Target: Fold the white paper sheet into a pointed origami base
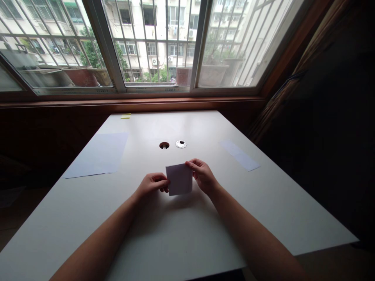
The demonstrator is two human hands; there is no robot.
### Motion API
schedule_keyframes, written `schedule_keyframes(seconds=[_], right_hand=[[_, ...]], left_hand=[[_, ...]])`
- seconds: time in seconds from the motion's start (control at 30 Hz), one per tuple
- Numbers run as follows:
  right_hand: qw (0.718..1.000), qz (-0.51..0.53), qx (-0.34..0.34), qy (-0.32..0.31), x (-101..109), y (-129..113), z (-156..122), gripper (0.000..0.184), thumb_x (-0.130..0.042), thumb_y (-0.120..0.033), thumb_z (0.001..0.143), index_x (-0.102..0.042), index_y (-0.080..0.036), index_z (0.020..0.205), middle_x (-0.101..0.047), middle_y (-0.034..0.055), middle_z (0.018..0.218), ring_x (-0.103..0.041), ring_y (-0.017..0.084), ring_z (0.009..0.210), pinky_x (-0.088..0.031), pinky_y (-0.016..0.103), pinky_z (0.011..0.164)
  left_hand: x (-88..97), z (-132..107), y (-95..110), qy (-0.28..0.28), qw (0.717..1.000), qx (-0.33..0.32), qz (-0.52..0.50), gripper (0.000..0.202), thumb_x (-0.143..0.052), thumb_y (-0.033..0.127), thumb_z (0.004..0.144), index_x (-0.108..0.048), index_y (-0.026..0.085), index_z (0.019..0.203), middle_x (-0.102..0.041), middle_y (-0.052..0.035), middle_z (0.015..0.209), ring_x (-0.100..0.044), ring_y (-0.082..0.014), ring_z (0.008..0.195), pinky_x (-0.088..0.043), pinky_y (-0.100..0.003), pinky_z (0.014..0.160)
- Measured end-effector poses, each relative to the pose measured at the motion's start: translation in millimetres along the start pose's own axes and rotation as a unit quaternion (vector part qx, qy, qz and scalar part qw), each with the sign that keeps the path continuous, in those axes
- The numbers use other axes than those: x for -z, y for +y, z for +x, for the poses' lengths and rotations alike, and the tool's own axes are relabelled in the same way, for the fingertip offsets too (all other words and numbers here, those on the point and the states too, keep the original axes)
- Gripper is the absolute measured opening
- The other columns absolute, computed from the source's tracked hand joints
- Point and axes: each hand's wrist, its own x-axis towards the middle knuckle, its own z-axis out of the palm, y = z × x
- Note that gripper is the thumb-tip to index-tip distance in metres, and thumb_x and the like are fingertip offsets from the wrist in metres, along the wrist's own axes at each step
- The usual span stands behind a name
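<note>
A small, nearly square piece of white paper is held up just above the table, its face toward me. My left hand pinches its left edge between thumb and fingers. At the upper right corner, my right hand grips it with the thumb in front and the other fingers partly hidden behind. The paper casts a soft shadow on the white table. Whether the paper is folded in layers I cannot tell.
Large white sheets lie at the table's left, and a narrow paper strip at the right. Beyond my hands are a round cable hole and its metal cover. Yellow sticky notes sit near the far edge, before a barred window.
</note>
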Motion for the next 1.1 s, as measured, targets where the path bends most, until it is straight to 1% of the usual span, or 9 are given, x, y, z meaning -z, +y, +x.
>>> schedule_keyframes(seconds=[0.13,0.2,0.27,0.43,0.57,0.73,0.93,1.1], right_hand=[[1.0,0.01,-0.015,-0.01,-0.6,-0.5,-0.8,0.024,-0.082,-0.039,0.071,-0.075,-0.02,0.084,-0.069,0.0028,0.083,-0.056,0.015,0.075,-0.041,0.029,0.069],[0.999,0.013,-0.023,-0.021,-0.6,0.1,-1.1,0.027,-0.082,-0.041,0.071,-0.075,-0.02,0.086,-0.069,0.0034,0.084,-0.057,0.016,0.076,-0.041,0.03,0.07],[0.999,0.011,-0.027,-0.026,-0.3,0.9,-1.1,0.026,-0.082,-0.041,0.071,-0.075,-0.02,0.083,-0.068,0.0029,0.081,-0.056,0.015,0.073,-0.042,0.03,0.07],[1.0,0.005,-0.008,-0.003,0.3,1.9,-0.1,0.024,-0.082,-0.041,0.07,-0.073,-0.02,0.076,-0.066,0.0013,0.075,-0.055,0.015,0.07,-0.043,0.03,0.07],[1.0,0.003,-0.001,0.007,-0.1,0.7,-0.6,0.023,-0.083,-0.039,0.069,-0.073,-0.02,0.075,-0.066,0.0013,0.075,-0.056,0.015,0.071,-0.043,0.03,0.071],[1.0,-0.001,-0.001,0.005,1.3,-0.3,-1.1,0.023,-0.083,-0.04,0.069,-0.071,-0.02,0.071,-0.064,0.0006,0.072,-0.055,0.015,0.07,-0.043,0.03,0.07],[1.0,-0.004,-0.004,0.007,3.0,-0.1,-0.6,0.025,-0.083,-0.04,0.069,-0.068,-0.02,0.068,-0.061,0.0001,0.07,-0.054,0.015,0.068,-0.043,0.03,0.068],[1.0,-0.008,-0.006,0.009,2.5,-0.3,-0.9,0.027,-0.083,-0.042,0.068,-0.067,-0.02,0.067,-0.061,-0.0004,0.069,-0.053,0.015,0.067,-0.042,0.03,0.069]], left_hand=[[-0.5,-1.3,0.4,0.016,1.0,-0.008,-0.005,0.018,-0.072,0.032,0.079,-0.07,0.014,0.076,-0.069,-0.0042,0.062,-0.06,-0.0142,0.058,-0.046,-0.024,0.059],[-1.0,-1.7,0.5,0.027,1.0,-0.014,-0.007,0.019,-0.073,0.033,0.079,-0.07,0.014,0.076,-0.069,-0.0039,0.061,-0.059,-0.0137,0.058,-0.045,-0.024,0.059],[-1.3,-1.7,0.7,0.032,0.999,-0.017,-0.01,0.02,-0.073,0.033,0.079,-0.07,0.014,0.076,-0.069,-0.0038,0.061,-0.059,-0.0135,0.057,-0.045,-0.024,0.059],[-1.3,-1.2,0.7,0.026,1.0,-0.009,-0.011,0.019,-0.073,0.033,0.078,-0.071,0.014,0.077,-0.07,-0.0042,0.061,-0.06,-0.0139,0.058,-0.046,-0.024,0.059],[-1.0,-1.1,-0.2,0.022,1.0,-0.009,-0.007,0.019,-0.073,0.033,0.079,-0.071,0.014,0.077,-0.07,-0.0048,0.062,-0.061,-0.0145,0.058,-0.047,-0.025,0.06],[-0.6,-0.7,-0.6,0.017,1.0,-0.011,0.002,0.021,-0.072,0.034,0.078,-0.07,0.013,0.077,-0.069,-0.0046,0.062,-0.06,-0.0147,0.058,-0.046,-0.026,0.06],[2.0,0.9,-1.9,0.003,0.999,-0.019,0.03,0.025,-0.071,0.038,0.08,-0.068,0.014,0.079,-0.068,-0.0045,0.064,-0.059,-0.0143,0.059,-0.044,-0.024,0.056],[3.3,0.7,-2.8,-0.003,0.999,-0.019,0.032,0.026,-0.071,0.04,0.08,-0.067,0.014,0.079,-0.068,-0.0038,0.064,-0.059,-0.0135,0.057,-0.043,-0.023,0.055]])
